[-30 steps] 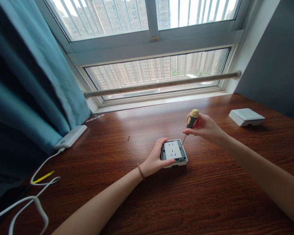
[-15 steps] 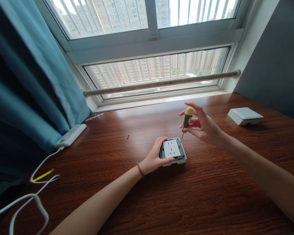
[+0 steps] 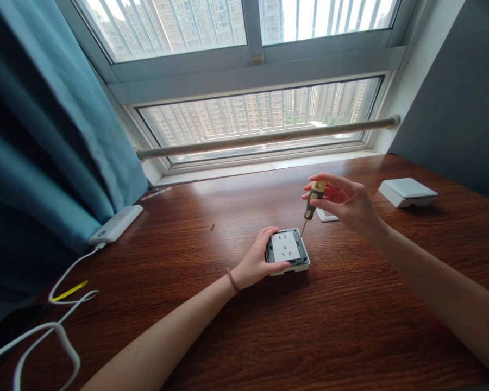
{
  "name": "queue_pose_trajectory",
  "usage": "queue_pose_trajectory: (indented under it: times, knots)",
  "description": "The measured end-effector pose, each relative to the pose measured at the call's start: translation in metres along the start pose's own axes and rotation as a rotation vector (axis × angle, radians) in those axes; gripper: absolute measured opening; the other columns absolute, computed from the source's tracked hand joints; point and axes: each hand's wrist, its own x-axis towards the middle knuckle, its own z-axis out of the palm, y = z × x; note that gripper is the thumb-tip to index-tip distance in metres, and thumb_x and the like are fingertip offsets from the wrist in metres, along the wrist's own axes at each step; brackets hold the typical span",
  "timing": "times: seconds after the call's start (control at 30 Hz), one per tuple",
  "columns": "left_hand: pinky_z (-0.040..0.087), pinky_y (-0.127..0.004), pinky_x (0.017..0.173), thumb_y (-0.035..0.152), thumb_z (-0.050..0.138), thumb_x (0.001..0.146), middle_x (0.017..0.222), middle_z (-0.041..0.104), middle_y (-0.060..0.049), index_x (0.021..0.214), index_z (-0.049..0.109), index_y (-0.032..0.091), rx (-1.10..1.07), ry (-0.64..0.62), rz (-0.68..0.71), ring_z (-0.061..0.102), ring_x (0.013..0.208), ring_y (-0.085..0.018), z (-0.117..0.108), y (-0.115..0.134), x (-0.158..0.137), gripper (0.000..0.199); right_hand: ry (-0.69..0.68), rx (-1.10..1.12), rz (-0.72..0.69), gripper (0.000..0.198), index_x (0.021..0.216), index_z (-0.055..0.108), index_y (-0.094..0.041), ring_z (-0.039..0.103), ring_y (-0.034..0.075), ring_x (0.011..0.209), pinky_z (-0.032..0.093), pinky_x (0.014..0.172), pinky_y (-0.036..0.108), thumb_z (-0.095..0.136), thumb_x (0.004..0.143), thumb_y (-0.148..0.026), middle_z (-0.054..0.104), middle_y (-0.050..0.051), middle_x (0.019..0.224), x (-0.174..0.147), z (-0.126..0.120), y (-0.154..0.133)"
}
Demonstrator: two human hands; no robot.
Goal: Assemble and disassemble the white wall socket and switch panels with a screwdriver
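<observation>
A white wall socket in a grey frame and white box lies face up on the wooden table. My left hand grips its left side, thumb along the near edge and fingers at the far edge. My right hand holds a yellow and black screwdriver by the upper handle, tilted to the right. The tip meets the right side of the socket's frame; any screw under it is too small to make out. Partly hidden behind my right hand is a white cover frame. A small screw lies to the left of the socket.
A white switch-like box sits at the back right of the table. To the left are a white power bank, its white cable and a yellow strip. A blue curtain and a window rail border the table.
My right hand has shifted to the right and lower on the screwdriver handle, its fingers closing around the top. The white cover frame behind it now shows. My left hand and the socket stay put.
</observation>
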Motion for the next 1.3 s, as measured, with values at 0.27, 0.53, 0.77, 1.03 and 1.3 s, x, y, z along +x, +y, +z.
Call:
queue_pose_trajectory:
  times: [0.27,0.53,0.77,1.03,1.3]
  knots:
    - [0.031,-0.041,0.105,0.037,0.072,0.065,0.128,0.041,-0.012,0.126,0.039,0.020,-0.006,0.010,0.005,0.039,0.121,-0.027,0.000,0.002,0.000,0.071,0.062,-0.031,-0.069,0.034,0.100,0.062,-0.026,0.061,0.020,0.097,0.053,0.087,0.038,0.072,0.068,-0.026,0.064,0.002,0.099,0.001,0.003,0.002]
    - [0.031,-0.042,0.105,0.037,0.073,0.065,0.128,0.041,-0.011,0.126,0.040,0.020,-0.007,0.006,-0.008,0.039,0.120,-0.028,-0.001,0.002,0.000,0.071,-0.093,-0.010,-0.005,0.040,0.112,0.060,-0.026,0.063,0.022,0.097,0.050,0.091,0.045,0.067,0.074,-0.029,0.066,0.004,0.104,0.003,-0.011,-0.004]
    - [0.031,-0.042,0.104,0.037,0.073,0.065,0.127,0.042,-0.011,0.125,0.041,0.021,-0.008,0.019,0.002,0.040,0.120,-0.028,-0.001,0.003,0.000,0.070,0.037,-0.121,-0.065,0.031,0.100,0.062,-0.025,0.061,0.022,0.096,0.051,0.087,0.040,0.069,0.072,-0.033,0.064,0.005,0.103,0.003,-0.005,-0.002]
    - [0.031,-0.041,0.105,0.037,0.073,0.064,0.127,0.042,-0.011,0.125,0.041,0.021,-0.013,0.025,-0.002,0.039,0.121,-0.027,0.000,0.002,-0.001,0.070,-0.012,-0.091,-0.008,0.038,0.110,0.060,-0.025,0.063,0.021,0.094,0.051,0.088,0.043,0.068,0.072,-0.029,0.068,0.003,0.100,0.006,-0.015,-0.005]
    - [0.031,-0.040,0.105,0.037,0.072,0.066,0.127,0.041,-0.011,0.126,0.039,0.020,0.000,0.010,0.001,0.039,0.120,-0.026,-0.001,0.002,-0.001,0.070,-0.089,-0.090,-0.063,0.028,0.105,0.062,-0.026,0.060,0.021,0.101,0.050,0.091,0.042,0.063,0.077,-0.025,0.064,0.004,0.107,0.006,-0.014,-0.009]
